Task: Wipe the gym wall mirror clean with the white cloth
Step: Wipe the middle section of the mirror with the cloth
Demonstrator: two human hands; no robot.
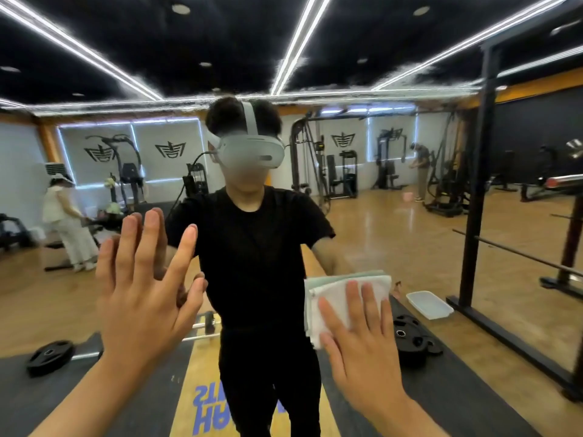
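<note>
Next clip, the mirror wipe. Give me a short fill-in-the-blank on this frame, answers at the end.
1. The right hand presses the folded white cloth flat against the ____.
2. The left hand, fingers straight and apart, holds ____.
3. In the reflection, the tray on the floor to the right of the cloth is coloured ____.

Missing words: mirror; nothing; white.
</note>
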